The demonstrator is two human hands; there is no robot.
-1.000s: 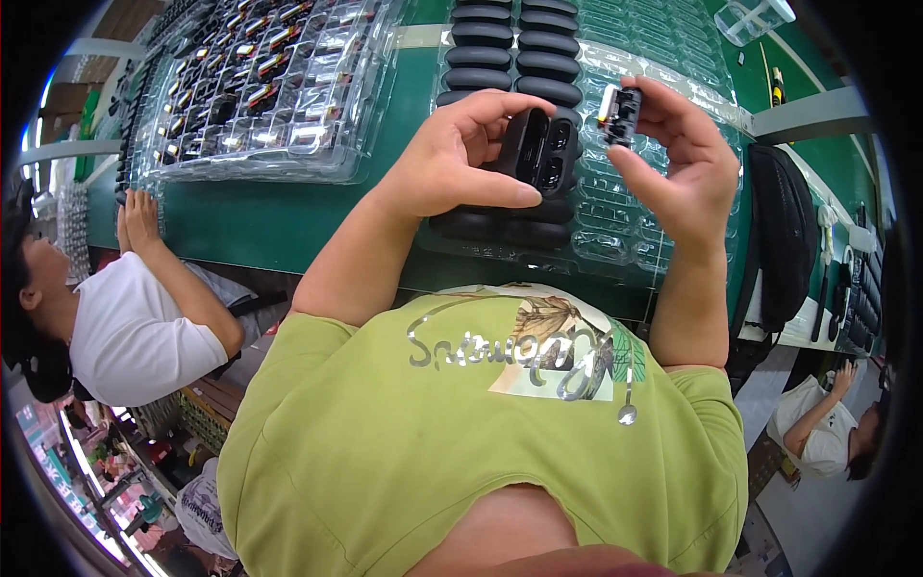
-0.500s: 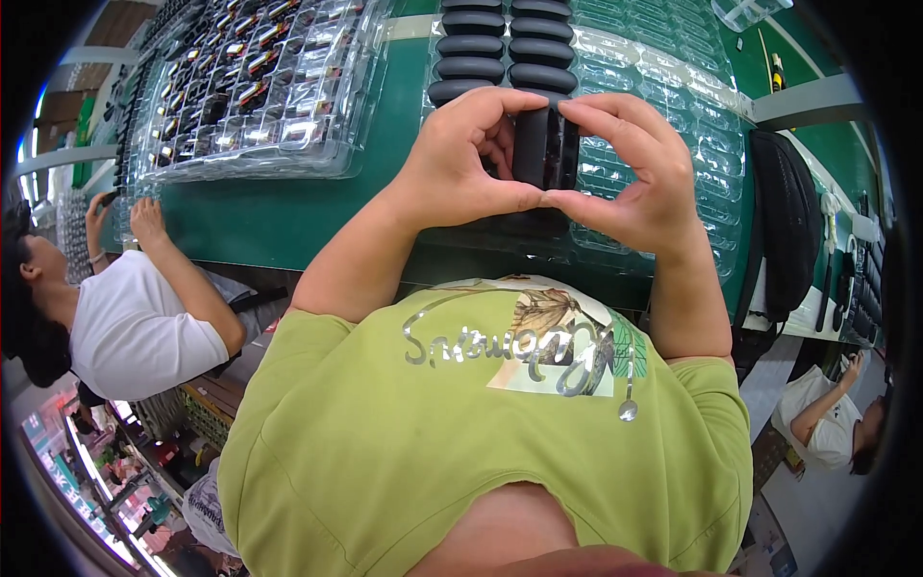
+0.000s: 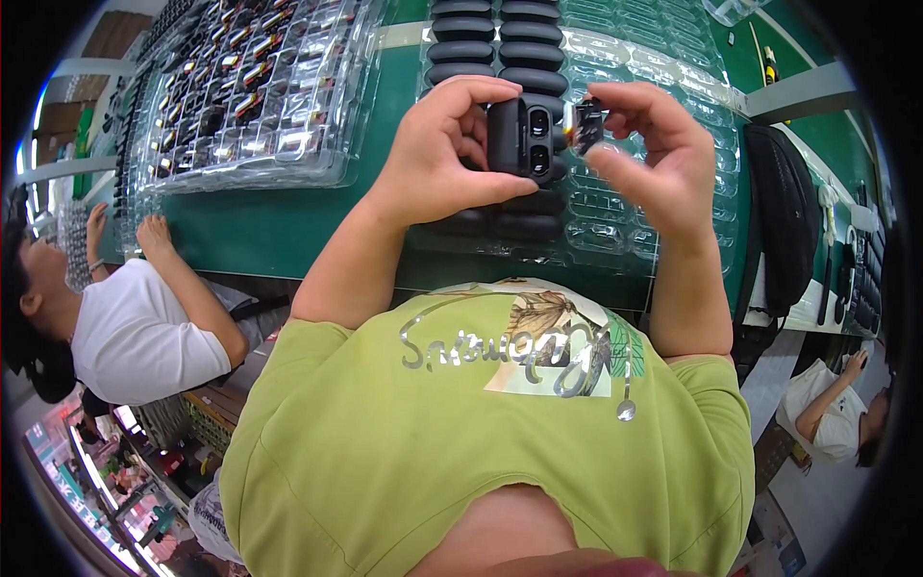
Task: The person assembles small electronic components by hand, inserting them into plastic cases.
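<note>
My left hand [image 3: 433, 159] is closed around a black earbud charging case [image 3: 508, 142], thumb at its near end and index finger at its far end. Two oval wells show on the side of the case facing right. In my right hand [image 3: 668, 159], between thumb and fingers, is a small black inner assembly [image 3: 589, 127] with a silvery, red and yellow part at its left edge. A narrow gap separates it from the case. Beneath my hands lie two columns of rounded black cases [image 3: 531, 56], partly hidden by the hands.
Stacked clear trays of small wired assemblies [image 3: 255, 106] stand at the left on the green table [image 3: 269, 226]. Another clear moulded tray [image 3: 663, 58] lies at the right, beside a black bag [image 3: 784, 221]. One person [image 3: 154, 317] works at left, another [image 3: 827, 404] at far right.
Both hands were together on the black case. Now the case is turned so its wells show, and my right hand is apart to the right with the small assembly in it.
</note>
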